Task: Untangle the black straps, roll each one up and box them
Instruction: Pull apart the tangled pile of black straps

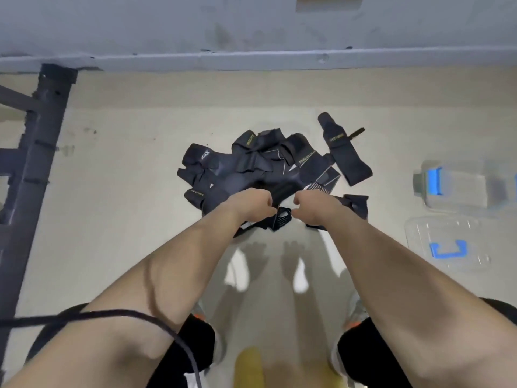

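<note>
Clearly the risk now is that pulling the wrong end tightens the knot instead of opening it, because the straps in the pile [251, 166] cross over each other many times. A hard pull could also drag the whole pile across the floor [117, 191] toward the person, and then the loose ends mix again.

Both hands are closed on one strap end [281, 218], a black piece with a mesh-like part. The left hand [251, 204] has a narrow grip, fingers curled on the left side of this piece. The right hand [310, 205] has also a tight grip, on its right side. So the held piece sits between the two hands, at the near edge of the pile, and the rest of the pile lies just beyond the knuckles.

One long strap [342, 148] lies apart, to the right of the pile. The clear box [458, 186] and its lid [444, 242] wait further right, well apart from the hands.
</note>
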`<state>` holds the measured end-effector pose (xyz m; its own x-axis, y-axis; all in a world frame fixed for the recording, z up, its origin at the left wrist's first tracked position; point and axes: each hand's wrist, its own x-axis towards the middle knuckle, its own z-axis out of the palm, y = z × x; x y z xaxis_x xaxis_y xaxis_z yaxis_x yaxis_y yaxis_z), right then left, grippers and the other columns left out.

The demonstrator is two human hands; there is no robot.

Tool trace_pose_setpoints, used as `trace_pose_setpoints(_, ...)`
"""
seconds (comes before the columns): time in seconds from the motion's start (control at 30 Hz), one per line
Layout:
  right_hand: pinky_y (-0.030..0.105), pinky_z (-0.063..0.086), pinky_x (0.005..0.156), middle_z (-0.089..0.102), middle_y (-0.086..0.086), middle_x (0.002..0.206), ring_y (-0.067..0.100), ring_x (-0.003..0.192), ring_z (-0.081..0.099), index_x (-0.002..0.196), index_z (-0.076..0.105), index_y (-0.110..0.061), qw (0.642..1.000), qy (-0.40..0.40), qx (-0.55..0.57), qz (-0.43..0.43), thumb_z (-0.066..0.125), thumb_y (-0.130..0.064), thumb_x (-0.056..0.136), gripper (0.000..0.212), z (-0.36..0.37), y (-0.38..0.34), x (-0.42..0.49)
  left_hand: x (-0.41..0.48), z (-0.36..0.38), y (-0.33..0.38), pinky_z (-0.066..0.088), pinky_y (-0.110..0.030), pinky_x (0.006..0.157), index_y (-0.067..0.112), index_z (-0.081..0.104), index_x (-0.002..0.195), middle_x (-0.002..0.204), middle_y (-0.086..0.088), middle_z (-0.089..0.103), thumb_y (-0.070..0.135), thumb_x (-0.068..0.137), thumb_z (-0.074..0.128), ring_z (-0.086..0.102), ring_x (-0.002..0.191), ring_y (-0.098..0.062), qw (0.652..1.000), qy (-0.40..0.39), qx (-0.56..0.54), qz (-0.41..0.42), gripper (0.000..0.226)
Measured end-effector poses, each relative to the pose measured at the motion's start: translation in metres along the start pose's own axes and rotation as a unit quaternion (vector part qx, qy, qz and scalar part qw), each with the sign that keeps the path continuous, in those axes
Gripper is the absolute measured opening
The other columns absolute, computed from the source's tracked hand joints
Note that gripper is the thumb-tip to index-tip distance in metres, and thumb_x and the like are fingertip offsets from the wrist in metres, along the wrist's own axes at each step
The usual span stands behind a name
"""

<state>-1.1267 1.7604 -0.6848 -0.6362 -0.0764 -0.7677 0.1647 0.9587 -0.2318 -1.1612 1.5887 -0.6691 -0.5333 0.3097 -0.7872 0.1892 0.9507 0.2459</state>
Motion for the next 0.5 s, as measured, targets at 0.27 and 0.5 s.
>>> trace_pose_setpoints(0.27, 0.044, 0.050, 0.098, 0.061, 0.004, 0.130, 0.028, 0.119, 0.058, 0.130, 0.056, -0.018, 0.998, 0.055, -0.012, 0.014, 0.049, -0.035, 0.093, 0.041, 0.030, -0.002, -0.014, -0.018, 0.037, -0.010, 0.053, -0.040, 0.089, 0.013, 0.063, 0.108, 0.107, -0.006, 0.068, 0.037, 0.097, 0.054, 0.062, 0.101, -0.028, 0.997, 0.067, -0.026, -0.021, 0.028)
trace_pose_setpoints(0.5, 0.044, 0.052, 0.094, 0.065, 0.007, 0.116, 0.030, 0.105, 0.060, 0.117, 0.060, -0.017, 0.990, 0.134, -0.026, -0.025, 0.054, -0.035, 0.093, 0.031, 0.017, -0.032, -0.115, -0.115, 0.051, 0.013, 0.054, -0.040, 0.090, 0.014, 0.067, 0.103, 0.103, -0.006, 0.071, 0.039, 0.095, 0.057, 0.064, 0.099, -0.027, 0.994, 0.112, -0.013, 0.013, 0.028)
